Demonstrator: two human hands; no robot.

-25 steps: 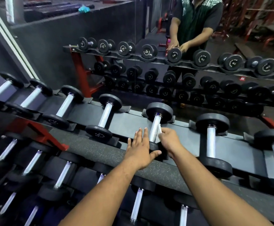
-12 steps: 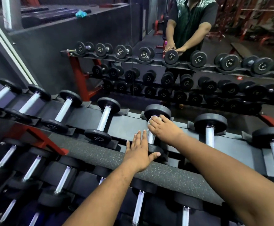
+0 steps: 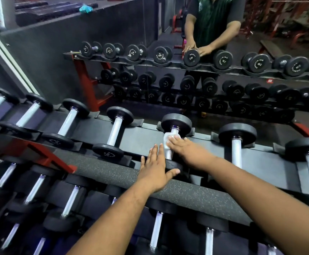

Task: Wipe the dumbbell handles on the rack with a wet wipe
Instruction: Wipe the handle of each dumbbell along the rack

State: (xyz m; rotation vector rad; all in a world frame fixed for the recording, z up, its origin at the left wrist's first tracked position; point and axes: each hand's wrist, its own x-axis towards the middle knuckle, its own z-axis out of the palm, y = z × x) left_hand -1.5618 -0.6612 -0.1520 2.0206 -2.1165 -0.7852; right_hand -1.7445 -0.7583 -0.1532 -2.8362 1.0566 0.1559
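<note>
A row of black dumbbells with silver handles lies on the top shelf of the rack (image 3: pixel 142 138). My right hand (image 3: pixel 183 147) grips the handle of the middle dumbbell (image 3: pixel 176 122) through a white wet wipe (image 3: pixel 168 139), whose edge shows above my fingers. My left hand (image 3: pixel 154 168) lies flat with straight fingers on the rack's front edge, its thumb touching that dumbbell's near plate. Below my right hand a short stretch of bare handle (image 3: pixel 169 154) shows.
More dumbbells lie to the left (image 3: pixel 116 130) and right (image 3: pixel 236 150) on the same shelf, and others on the lower shelf (image 3: pixel 156 230). A speckled rubber rail (image 3: pixel 102 170) fronts the top shelf. A mirror ahead reflects the rack and a person.
My right hand has slid the wipe along the handle: up from the near end to the far plate, then back a little toward the middle. My left hand has stayed put.
</note>
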